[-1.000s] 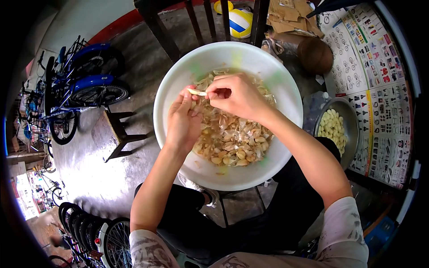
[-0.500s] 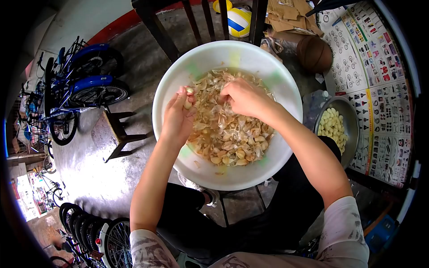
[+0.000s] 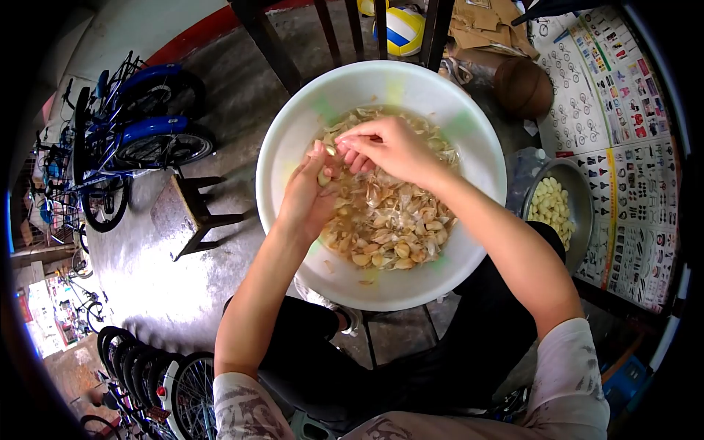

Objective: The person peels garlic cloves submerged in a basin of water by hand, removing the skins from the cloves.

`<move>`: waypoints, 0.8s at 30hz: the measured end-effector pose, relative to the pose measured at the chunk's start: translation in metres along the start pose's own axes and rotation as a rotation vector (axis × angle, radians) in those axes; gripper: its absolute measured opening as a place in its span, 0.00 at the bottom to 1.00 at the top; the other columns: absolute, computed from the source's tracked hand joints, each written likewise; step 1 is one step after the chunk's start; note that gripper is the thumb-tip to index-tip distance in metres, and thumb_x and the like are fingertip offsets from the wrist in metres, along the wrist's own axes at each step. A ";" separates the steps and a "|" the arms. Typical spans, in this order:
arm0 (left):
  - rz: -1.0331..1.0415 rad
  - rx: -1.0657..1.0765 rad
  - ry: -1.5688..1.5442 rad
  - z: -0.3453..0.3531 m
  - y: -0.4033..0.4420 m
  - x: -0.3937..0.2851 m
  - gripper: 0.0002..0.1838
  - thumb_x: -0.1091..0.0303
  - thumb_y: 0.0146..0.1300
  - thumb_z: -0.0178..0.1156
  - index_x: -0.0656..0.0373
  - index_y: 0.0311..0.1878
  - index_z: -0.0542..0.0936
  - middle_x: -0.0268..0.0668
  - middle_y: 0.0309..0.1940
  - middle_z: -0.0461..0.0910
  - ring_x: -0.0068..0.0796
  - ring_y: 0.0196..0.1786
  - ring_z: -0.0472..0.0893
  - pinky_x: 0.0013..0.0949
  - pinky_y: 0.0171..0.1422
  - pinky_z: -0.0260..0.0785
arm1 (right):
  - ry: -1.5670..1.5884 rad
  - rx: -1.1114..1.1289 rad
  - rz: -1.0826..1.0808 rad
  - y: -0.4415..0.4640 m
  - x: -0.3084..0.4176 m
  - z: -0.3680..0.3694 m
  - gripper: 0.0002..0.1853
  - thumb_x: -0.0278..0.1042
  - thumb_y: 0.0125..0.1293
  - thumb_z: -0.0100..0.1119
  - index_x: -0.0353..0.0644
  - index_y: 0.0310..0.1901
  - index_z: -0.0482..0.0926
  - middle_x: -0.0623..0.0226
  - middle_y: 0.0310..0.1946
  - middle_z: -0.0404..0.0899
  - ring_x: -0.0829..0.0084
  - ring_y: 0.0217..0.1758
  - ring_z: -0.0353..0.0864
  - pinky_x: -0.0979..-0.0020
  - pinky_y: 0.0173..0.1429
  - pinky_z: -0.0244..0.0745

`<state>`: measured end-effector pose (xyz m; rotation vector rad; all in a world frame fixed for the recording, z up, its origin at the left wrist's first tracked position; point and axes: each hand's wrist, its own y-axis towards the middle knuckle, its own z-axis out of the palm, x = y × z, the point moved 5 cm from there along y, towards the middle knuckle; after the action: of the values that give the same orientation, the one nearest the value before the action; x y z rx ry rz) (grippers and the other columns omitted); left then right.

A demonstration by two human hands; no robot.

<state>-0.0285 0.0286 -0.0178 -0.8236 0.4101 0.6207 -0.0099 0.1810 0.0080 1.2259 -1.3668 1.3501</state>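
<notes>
A large white basin (image 3: 469,268) stands before me, holding water with many garlic cloves (image 3: 401,251) and loose papery skins afloat. Over its left side, my left hand (image 3: 306,187) is closed on a garlic clove (image 3: 331,151), pinched near the fingertips; another pale clove (image 3: 323,178) shows lower against the fingers. My right hand (image 3: 389,150) has come up beside it, fingers curled and thumb near the held clove. Whether the right fingers grip a bit of skin is hidden from me.
To the right, a metal bowl (image 3: 584,220) holds peeled garlic cloves (image 3: 551,205). A dark wooden chair (image 3: 271,48) is behind the basin, with a volleyball (image 3: 402,33) and a basketball (image 3: 523,88) nearby. A wooden stool (image 3: 192,213) and bicycles (image 3: 158,139) stand to the left.
My right hand has moved left from the floating skins to my left hand. The left hand still holds its clove. The whole view has shifted slightly.
</notes>
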 end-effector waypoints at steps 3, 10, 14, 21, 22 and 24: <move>-0.044 0.001 -0.102 0.009 -0.007 -0.002 0.11 0.60 0.77 0.52 0.57 0.51 0.73 0.30 0.46 0.75 0.08 0.32 0.68 0.15 0.29 0.57 | 0.273 0.102 0.144 -0.002 0.007 -0.010 0.13 0.31 0.74 0.53 0.33 0.52 0.81 0.62 0.38 0.84 0.78 0.37 0.84 0.77 0.43 0.81; 0.215 -0.054 0.329 -0.005 0.007 -0.022 0.07 0.65 0.76 0.51 0.58 0.46 0.74 0.30 0.40 0.74 0.11 0.29 0.66 0.18 0.30 0.57 | -1.052 -0.136 -0.102 0.012 -0.042 -0.032 0.15 0.20 0.58 0.60 0.41 0.48 0.83 0.59 0.43 0.82 0.58 0.44 0.83 0.59 0.52 0.79; 0.460 -0.151 0.793 -0.006 0.018 -0.040 0.09 0.65 0.75 0.51 0.61 0.42 0.75 0.29 0.32 0.74 0.13 0.27 0.66 0.20 0.31 0.59 | -0.919 0.192 0.376 0.014 -0.091 -0.009 0.11 0.21 0.62 0.57 0.34 0.46 0.80 0.55 0.36 0.79 0.57 0.41 0.83 0.55 0.48 0.78; 0.559 -0.134 1.250 -0.019 0.039 -0.047 0.13 0.65 0.74 0.51 0.66 0.39 0.78 0.30 0.22 0.74 0.19 0.25 0.72 0.26 0.30 0.65 | -1.184 0.018 0.276 0.009 -0.066 -0.011 0.23 0.17 0.58 0.55 0.37 0.58 0.73 0.52 0.41 0.79 0.57 0.50 0.81 0.57 0.56 0.78; 0.572 -0.059 1.405 -0.021 0.037 -0.044 0.12 0.68 0.72 0.50 0.67 0.40 0.79 0.33 0.22 0.76 0.23 0.25 0.75 0.30 0.32 0.67 | -1.248 -0.037 0.166 0.007 -0.064 -0.008 0.27 0.14 0.55 0.55 0.37 0.60 0.72 0.52 0.43 0.78 0.58 0.53 0.81 0.58 0.55 0.78; 0.579 0.014 1.553 -0.026 0.037 -0.040 0.11 0.72 0.71 0.49 0.68 0.41 0.79 0.36 0.22 0.78 0.26 0.25 0.77 0.33 0.33 0.69 | -1.226 0.079 0.241 0.007 -0.051 -0.015 0.28 0.13 0.54 0.56 0.40 0.59 0.74 0.55 0.47 0.77 0.59 0.52 0.81 0.58 0.54 0.78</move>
<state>-0.0850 0.0137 -0.0314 -1.0600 2.1103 0.3765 -0.0086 0.2000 -0.0419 2.1419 -2.3301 0.7250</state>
